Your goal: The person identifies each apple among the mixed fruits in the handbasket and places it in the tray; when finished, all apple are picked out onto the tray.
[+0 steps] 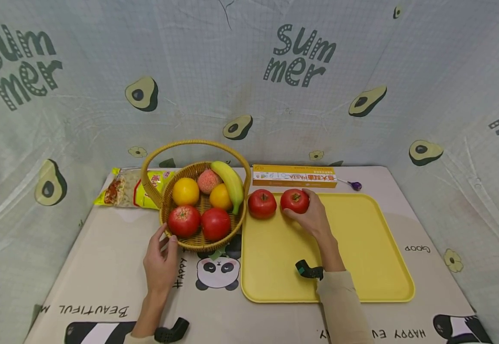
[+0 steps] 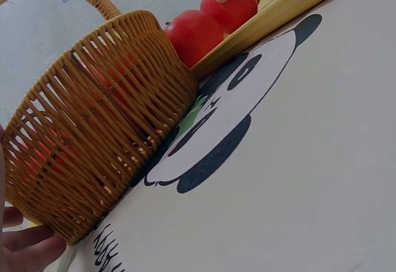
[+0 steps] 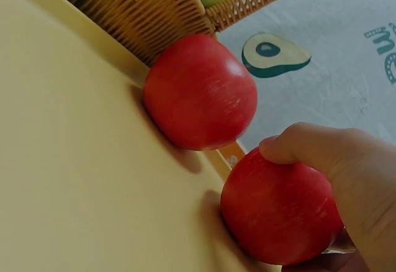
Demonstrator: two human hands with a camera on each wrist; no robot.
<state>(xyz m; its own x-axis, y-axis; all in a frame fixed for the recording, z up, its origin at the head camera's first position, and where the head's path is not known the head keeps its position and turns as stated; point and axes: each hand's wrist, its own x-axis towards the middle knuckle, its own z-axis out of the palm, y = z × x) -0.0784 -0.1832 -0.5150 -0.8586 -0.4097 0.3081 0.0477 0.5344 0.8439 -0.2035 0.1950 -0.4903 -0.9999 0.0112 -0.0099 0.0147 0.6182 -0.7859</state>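
My right hand [image 1: 314,215] grips a red apple [image 1: 294,200] at the far left part of the yellow tray [image 1: 361,248]; the thumb [image 3: 291,145] lies across its side in the right wrist view. Beside it, at the tray's far left corner, sits another red apple [image 1: 262,204]. My left hand [image 1: 160,260] rests with relaxed fingers against the near left side of a wicker basket [image 1: 198,247]. Inside that basket are two red apples [image 1: 216,224], two orange fruits [image 1: 186,191], a pinkish peach-like fruit [image 1: 209,181] and a banana [image 1: 229,184].
Behind the tray lies a pasta box [image 1: 294,177], with a small purple-tipped utensil [image 1: 354,185] to its right. A yellow food packet [image 1: 133,188] is left of the basket, whose tall handle [image 1: 195,142] arches upward. A printed curtain [image 1: 198,71] closes off the back and sides.
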